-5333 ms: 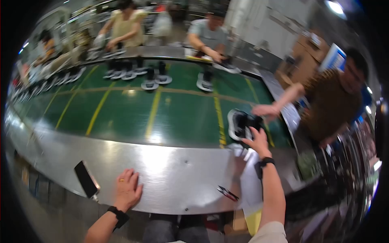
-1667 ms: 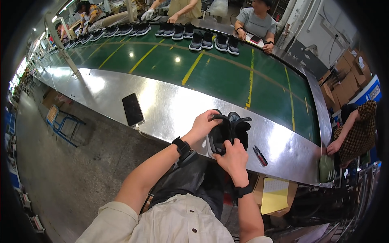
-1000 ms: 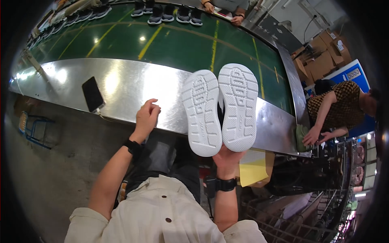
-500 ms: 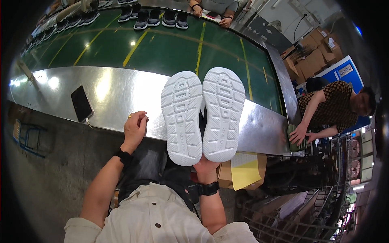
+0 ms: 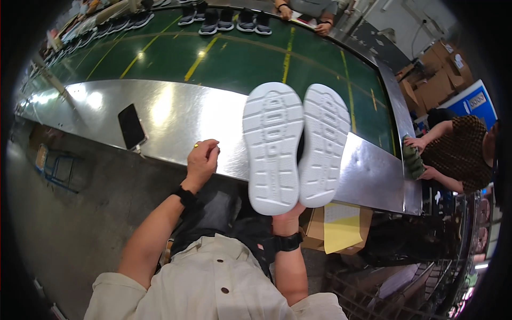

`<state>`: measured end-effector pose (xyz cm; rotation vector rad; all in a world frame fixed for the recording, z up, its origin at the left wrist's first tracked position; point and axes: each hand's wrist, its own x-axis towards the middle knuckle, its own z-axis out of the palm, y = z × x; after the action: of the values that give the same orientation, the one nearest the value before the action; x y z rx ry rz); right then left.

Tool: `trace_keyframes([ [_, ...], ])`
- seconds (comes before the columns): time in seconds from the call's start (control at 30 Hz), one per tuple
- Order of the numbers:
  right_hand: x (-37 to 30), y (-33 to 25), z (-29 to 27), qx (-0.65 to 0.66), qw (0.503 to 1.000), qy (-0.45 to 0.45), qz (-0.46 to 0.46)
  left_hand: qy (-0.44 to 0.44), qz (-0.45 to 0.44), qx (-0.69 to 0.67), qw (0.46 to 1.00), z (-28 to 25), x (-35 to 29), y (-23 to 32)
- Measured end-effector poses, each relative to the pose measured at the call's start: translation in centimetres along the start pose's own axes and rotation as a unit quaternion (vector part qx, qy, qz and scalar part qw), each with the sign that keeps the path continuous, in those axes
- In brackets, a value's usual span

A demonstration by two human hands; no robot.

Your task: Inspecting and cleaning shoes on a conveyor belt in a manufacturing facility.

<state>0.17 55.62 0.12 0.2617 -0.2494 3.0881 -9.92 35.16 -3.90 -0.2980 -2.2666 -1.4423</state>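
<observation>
At the lower left of the frame, a blue-framed stool (image 5: 60,169) stands on the floor. Above it, at left of centre, a dark-screened phone (image 5: 131,127) lies on the metal tabletop (image 5: 373,170), a pale cable at its lower end. Next is the left hand (image 5: 202,161), raised just left of centre: its fingers are loosely curled, the thumb near the forefinger (a ring shows on one finger), and it appears to hold nothing. Further up, dark shoes (image 5: 208,23) line the far side of the green belt (image 5: 154,56). At centre, a pair of white-soled shoes (image 5: 273,154) is held up, soles facing the viewer, toes upward. Under the heels, the right hand (image 5: 288,214) grips the pair from behind, its fingers hidden. A yellow sheet (image 5: 341,234) overlies a cardboard box (image 5: 316,228) at lower right; at far right, a co-worker's hands hold a green object (image 5: 412,157).
</observation>
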Motion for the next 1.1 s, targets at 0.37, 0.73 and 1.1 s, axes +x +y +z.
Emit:
trace_keyframes([
  [0.37,0.2,-0.1,1.8,0.097,0.994,-0.051,0.017,-0.017,-0.013,0.013,1.000,-0.5,-0.1,-0.2],
  [0.73,0.5,0.0,2.6,0.085,0.996,-0.013,0.008,-0.027,-0.022,0.010,0.999,-0.4,-0.1,0.1],
  [1.1,3.4,-4.5,5.8,-0.451,0.880,0.139,-0.060,-0.015,0.003,0.023,1.000,-0.5,-0.3,0.5],
])
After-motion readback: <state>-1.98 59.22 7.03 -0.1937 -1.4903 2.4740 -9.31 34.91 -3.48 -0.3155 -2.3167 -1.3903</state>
